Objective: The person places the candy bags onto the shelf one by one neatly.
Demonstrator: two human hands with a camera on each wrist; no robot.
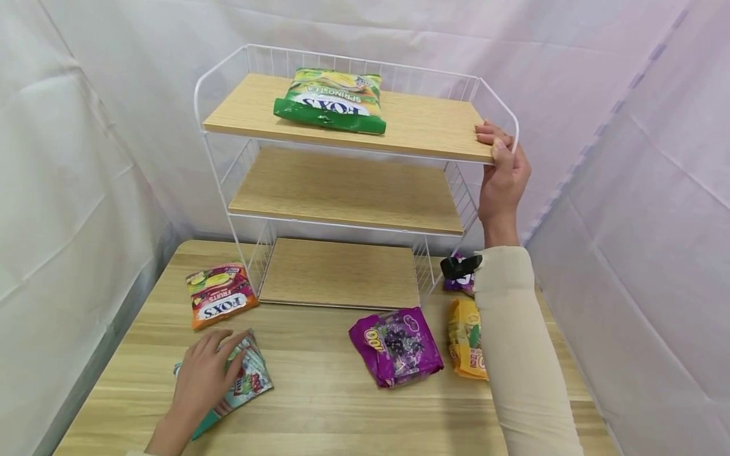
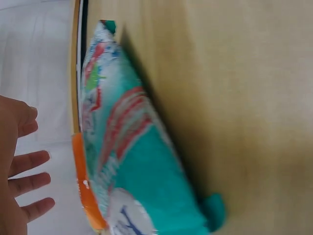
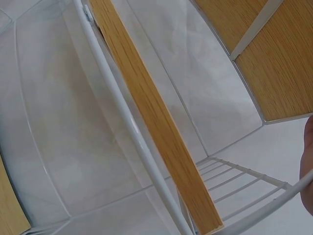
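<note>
My left hand [image 1: 208, 370] hovers over a teal candy bag [image 1: 251, 384] at the table's front left. In the left wrist view its fingers [image 2: 30, 160] are spread and apart from the teal bag [image 2: 142, 181]. With the right hand [image 1: 504, 168] I grip the front right corner of the top board of a white wire shelf rack [image 1: 342, 144], thumb at the front edge and fingers over the board. The right wrist view shows a board edge [image 3: 151, 112] and only a sliver of that hand [image 3: 307, 166]. A green Fox's Spring Tea bag [image 1: 333, 101] lies on the top shelf.
A red-orange Fox's Fruits bag [image 1: 221, 294] lies left of the rack. In front of it is a purple grape candy bag [image 1: 399, 345]. A yellow bag [image 1: 464, 339] and another purple bag [image 1: 456, 282] lie right, partly behind my right arm. White cloth walls [image 1: 656, 209] surround the table.
</note>
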